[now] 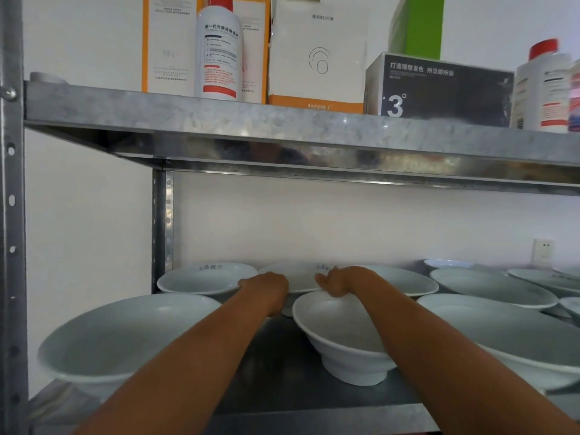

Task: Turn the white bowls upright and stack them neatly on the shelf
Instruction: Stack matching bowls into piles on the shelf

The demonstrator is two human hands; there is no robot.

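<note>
Several white bowls stand upright on the lower metal shelf (282,394). Both my arms reach to a bowl at the back middle (299,279). My left hand (266,285) grips its left rim, fingers curled over the edge. My right hand (337,282) holds its right rim. In front of it stands a footed bowl (342,337), under my right forearm. A bowl with blue writing (204,277) is at the back left, a large bowl (125,334) at the front left, another large bowl (514,334) at the front right.
More white bowls (489,287) crowd the shelf's right side. The upper shelf (282,120) hangs low overhead, carrying boxes (317,54), a grey box (439,89) and red-capped bottles (219,48). A metal upright (12,215) stands at the left; a wall socket (543,251) is behind.
</note>
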